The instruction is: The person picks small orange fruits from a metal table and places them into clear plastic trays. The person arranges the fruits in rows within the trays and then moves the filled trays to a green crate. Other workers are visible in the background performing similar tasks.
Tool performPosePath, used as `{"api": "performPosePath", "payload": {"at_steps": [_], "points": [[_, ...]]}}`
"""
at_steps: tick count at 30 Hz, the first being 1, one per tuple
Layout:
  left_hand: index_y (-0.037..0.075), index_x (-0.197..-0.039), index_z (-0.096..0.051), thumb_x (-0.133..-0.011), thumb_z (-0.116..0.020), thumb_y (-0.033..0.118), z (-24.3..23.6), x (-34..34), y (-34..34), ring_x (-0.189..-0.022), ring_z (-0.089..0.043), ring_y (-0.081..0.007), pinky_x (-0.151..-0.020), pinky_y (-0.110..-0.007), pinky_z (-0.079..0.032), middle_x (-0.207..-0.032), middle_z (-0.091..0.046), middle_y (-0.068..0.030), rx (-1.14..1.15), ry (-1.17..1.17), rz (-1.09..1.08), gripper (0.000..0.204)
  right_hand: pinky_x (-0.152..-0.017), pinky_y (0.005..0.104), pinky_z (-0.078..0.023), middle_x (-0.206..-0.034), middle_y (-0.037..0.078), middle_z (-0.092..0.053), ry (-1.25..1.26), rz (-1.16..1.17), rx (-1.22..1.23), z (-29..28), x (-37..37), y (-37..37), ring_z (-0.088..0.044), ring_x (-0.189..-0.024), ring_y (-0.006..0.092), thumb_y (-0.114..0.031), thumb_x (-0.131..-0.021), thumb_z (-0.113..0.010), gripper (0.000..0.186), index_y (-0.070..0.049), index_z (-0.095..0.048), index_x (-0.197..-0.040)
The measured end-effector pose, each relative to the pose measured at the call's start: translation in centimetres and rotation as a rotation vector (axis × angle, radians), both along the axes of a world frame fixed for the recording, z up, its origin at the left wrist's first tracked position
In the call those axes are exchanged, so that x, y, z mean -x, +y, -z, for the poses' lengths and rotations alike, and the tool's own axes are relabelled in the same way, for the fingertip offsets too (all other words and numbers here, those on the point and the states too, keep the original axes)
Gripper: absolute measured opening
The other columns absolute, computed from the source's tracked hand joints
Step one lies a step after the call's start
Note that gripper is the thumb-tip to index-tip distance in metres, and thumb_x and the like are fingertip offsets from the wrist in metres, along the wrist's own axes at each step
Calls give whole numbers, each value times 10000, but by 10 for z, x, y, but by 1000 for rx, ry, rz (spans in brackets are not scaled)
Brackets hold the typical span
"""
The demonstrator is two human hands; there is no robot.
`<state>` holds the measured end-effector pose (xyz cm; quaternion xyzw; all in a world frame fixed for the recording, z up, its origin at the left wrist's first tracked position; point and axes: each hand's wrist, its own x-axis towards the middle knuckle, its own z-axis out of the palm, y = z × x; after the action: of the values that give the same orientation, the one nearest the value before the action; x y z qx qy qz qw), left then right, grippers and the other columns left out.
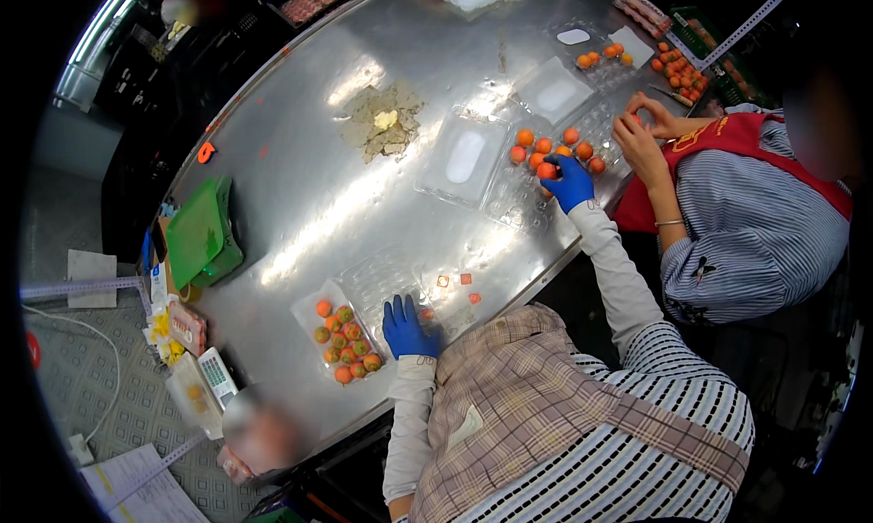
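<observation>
My right hand (570,185), in a blue glove, has its fingers closed around a round orange-red fruit (546,170). Beneath and around it, more such fruits (544,145) sit in a loose group on clear plastic packaging (518,200). My left hand (410,329), also gloved in blue, lies flat with its fingers stretched out over a clear plastic lid (377,277). Just left of that hand stands a clear tray (309,309) holding several orange-red fruits with green patches. Small red square labels (443,281) lie to its right.
A co-worker in a red apron (738,141) handles something small at the right, near heaped fruits (682,73). Lined clear trays (459,155) lie mid-table. On the left are a green scale (205,232) and a white calculator-like device (216,377). The metal table (300,177) has a curved far edge.
</observation>
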<state>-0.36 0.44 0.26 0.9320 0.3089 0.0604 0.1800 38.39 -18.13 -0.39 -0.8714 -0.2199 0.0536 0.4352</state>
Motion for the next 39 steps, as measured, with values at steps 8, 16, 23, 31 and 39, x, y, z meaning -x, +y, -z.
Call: {"api": "performPosePath", "payload": {"at_steps": [8, 16, 23, 31, 39], "points": [[137, -1244, -502, -747, -578, 125, 30, 19, 7, -1248, -410, -306, -1046, -525, -254, -1340, -461, -61, -64, 116, 141, 503, -788, 348, -496, -998, 102, -642, -242, -67, 137, 18, -9, 16, -623, -913, 286, -103, -694, -711, 349, -103, -638, -1035], [143, -1277, -489, -698, -616, 129, 12, 45, 14, -1317, -339, -303, -1069, -548, -201, -1374, -431, -68, 80, 176, 325, 593, -758, 401, -495, -976, 128, -634, -298, -86, 272, 33, -9, 16, -612, -884, 328, -135, -699, -689, 303, -117, -641, -998], [151, -1256, -512, -771, -521, 110, 29, 63, 18, -1310, -347, -301, -1074, -531, -225, -1351, -460, -32, 31, 185, 429, 486, -763, 394, -484, -990, 128, -628, -278, -139, 260, 32, -7, 26, -598, -915, 328, -99, -770, -599, 207, -80, -636, -972], [134, -1247, -515, -787, -515, 100, 32, 61, 13, -1301, -357, -291, -1061, -485, -287, -1335, -465, -42, -9, 115, 473, 462, -799, 339, -484, -986, 145, -635, -274, -196, 204, 36, -2, 20, -618, -935, 289, -93, -803, -589, 222, -67, -626, -1020], [161, -1302, -481, -802, -474, 78, 35, 60, 8, -1294, -371, -276, -1079, -458, -275, -1361, -451, -19, 33, 162, 426, 507, -771, 372, -502, -1017, 129, -602, -224, -276, 491, 7, -20, 25, -627, -864, 310, -133, -691, -710, 372, -125, -638, -1056]]}}
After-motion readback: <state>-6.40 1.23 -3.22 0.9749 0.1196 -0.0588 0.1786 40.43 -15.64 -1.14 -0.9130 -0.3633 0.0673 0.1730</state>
